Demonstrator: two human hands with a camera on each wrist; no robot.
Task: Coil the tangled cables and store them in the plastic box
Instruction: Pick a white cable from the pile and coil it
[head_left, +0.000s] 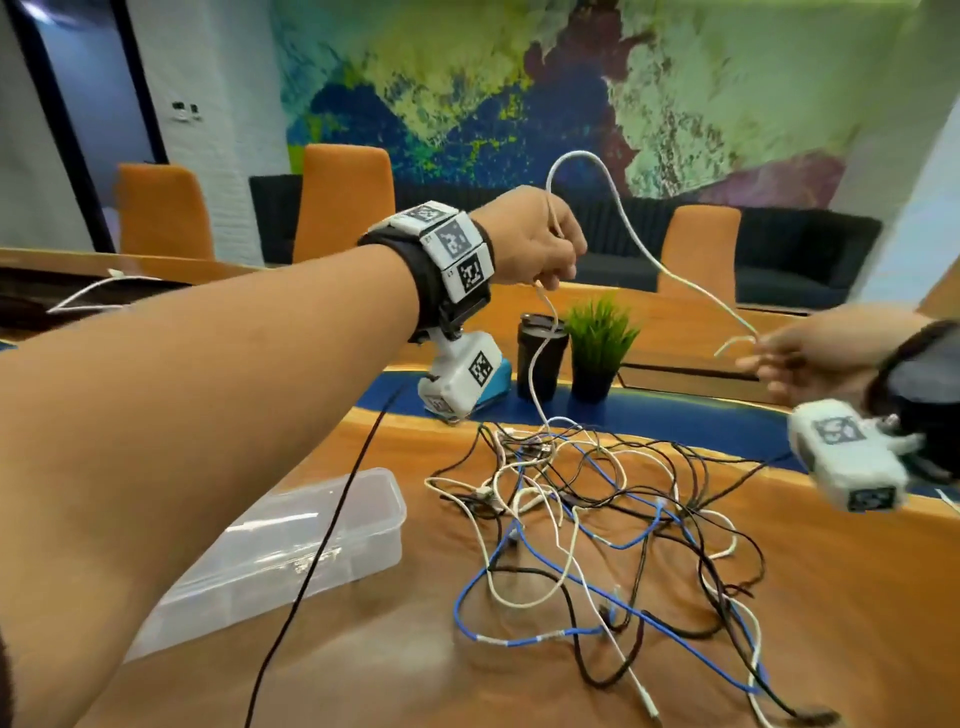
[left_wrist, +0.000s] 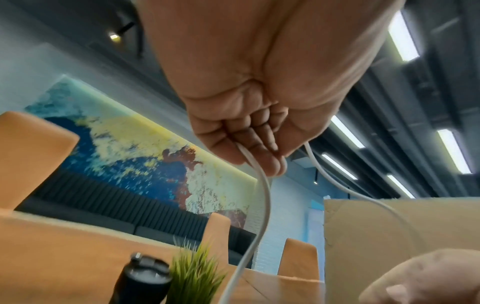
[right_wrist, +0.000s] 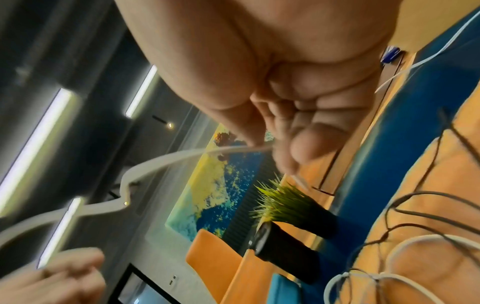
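My left hand (head_left: 550, 249) is raised above the table and grips a white cable (head_left: 613, 218) in its curled fingers (left_wrist: 259, 152). From that fist the cable arcs up and right, then down to my right hand (head_left: 789, 358), which pinches its free end between thumb and fingers (right_wrist: 262, 142). Another stretch of the same white cable (left_wrist: 262, 205) hangs from the left fist down into a tangled pile of black, white and blue cables (head_left: 613, 525) on the wooden table. A clear plastic box (head_left: 291, 551) with no lid lies on the table at the left, under my left forearm.
A black tumbler (head_left: 540, 358) and a small potted plant (head_left: 597, 348) stand behind the pile. A black cord (head_left: 332, 525) runs across the box. Orange chairs (head_left: 343, 202) and a dark sofa (head_left: 779, 249) line the far side. Another white cable (head_left: 98, 296) lies far left.
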